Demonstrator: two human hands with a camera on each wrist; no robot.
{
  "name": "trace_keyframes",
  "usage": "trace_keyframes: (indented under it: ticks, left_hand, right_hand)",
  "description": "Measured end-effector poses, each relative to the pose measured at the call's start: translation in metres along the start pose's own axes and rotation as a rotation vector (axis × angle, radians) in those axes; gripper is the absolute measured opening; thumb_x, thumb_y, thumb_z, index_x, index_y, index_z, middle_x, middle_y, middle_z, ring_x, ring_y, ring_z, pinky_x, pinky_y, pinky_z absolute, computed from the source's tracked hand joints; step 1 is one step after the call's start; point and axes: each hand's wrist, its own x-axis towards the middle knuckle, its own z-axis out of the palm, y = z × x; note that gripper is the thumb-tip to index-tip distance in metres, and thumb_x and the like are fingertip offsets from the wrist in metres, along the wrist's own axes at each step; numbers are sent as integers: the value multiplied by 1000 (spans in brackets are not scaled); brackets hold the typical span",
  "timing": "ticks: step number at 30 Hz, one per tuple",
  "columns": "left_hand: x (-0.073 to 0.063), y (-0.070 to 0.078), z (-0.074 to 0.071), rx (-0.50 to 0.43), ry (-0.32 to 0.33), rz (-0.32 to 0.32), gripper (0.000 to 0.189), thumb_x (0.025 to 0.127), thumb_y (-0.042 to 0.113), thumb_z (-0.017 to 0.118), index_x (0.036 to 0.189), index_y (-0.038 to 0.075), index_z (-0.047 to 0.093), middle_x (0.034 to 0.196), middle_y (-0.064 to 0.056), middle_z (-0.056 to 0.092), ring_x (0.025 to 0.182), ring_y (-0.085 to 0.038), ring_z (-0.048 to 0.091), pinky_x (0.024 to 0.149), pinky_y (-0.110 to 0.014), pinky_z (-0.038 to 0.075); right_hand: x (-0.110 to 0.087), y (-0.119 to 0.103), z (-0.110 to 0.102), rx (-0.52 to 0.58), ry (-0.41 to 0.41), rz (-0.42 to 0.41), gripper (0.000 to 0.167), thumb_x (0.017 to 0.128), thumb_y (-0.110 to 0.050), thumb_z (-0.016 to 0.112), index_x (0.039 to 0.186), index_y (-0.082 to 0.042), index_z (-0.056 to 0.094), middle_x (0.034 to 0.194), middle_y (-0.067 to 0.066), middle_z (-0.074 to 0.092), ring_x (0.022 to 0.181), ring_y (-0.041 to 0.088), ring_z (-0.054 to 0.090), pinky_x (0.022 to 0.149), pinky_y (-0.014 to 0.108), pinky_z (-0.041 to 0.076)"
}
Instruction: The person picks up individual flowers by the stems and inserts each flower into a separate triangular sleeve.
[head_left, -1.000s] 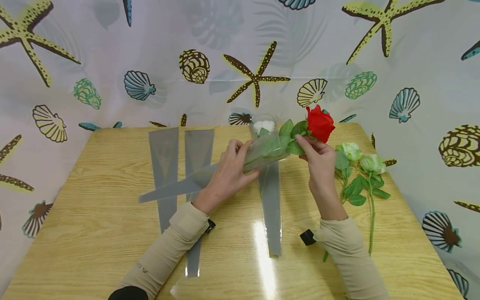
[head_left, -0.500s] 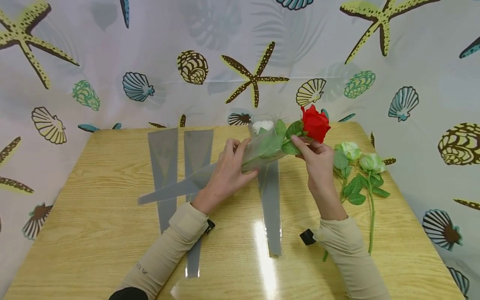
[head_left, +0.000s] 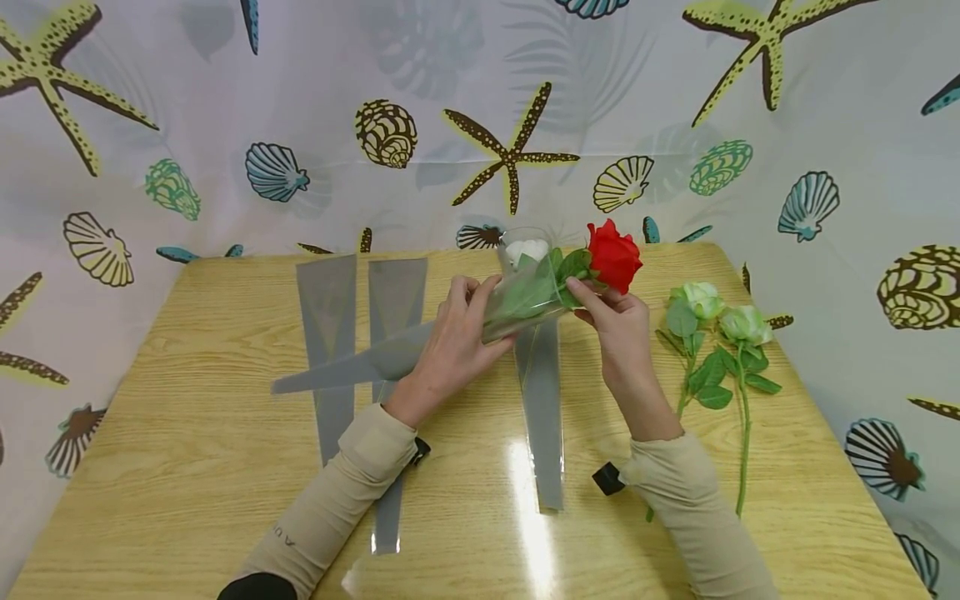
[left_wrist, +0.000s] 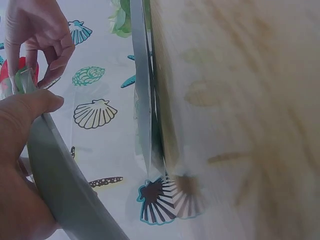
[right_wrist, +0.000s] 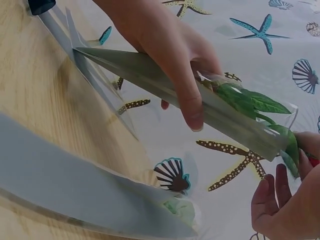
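Note:
A red artificial rose lies partly inside a clear and grey flower sleeve, its bloom outside the wide mouth and its leaves showing through the plastic. My left hand grips the sleeve around its upper part, thumb on one side, as the left wrist view also shows. My right hand pinches the rose's stem just under the bloom, at the sleeve's mouth. The sleeve slants, its narrow end pointing left above the table. Most of the stem is hidden by the sleeve and my left hand.
Two flat grey sleeves lie on the left of the wooden table. Behind the held sleeve, another sleeve contains a white flower. Two pale green roses lie at the right. A shell-patterned cloth hangs behind.
My right hand has moved left with the red rose, so the bloom now sits closer to the sleeve's mouth and more leaves are inside. My left hand keeps its grip in nearly the same place.

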Motion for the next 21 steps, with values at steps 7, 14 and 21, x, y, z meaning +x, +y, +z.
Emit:
trace_keyframes:
  ticks: [7, 14, 21]
  left_hand:
    - [0, -2, 1, -12, 11, -4, 81, 85, 25, 90, 152, 4, 50, 124, -17, 45, 98, -31, 59, 89, -47, 56]
    - [-1, -5, 2, -13, 40, 23, 76, 85, 21, 88, 150, 5, 52, 122, -17, 45, 95, -31, 58, 89, -48, 56]
    - [3, -4, -4, -68, 12, 41, 89, 81, 33, 94, 153, 4, 50, 121, -16, 46, 97, -27, 53, 88, -42, 52]
  right_hand:
    - [0, 5, 3, -39, -23, 24, 14, 95, -19, 80, 81, -21, 79, 83, -14, 74, 89, 8, 65, 83, 26, 58]
    - [-3, 10, 6, -86, -69, 61, 19, 96, -20, 79, 78, -25, 75, 79, -16, 73, 81, 5, 66, 89, 29, 58]
    - [-3, 10, 5, -47, -85, 36, 16, 97, -17, 77, 84, -24, 74, 81, -14, 73, 82, 5, 67, 87, 24, 59]
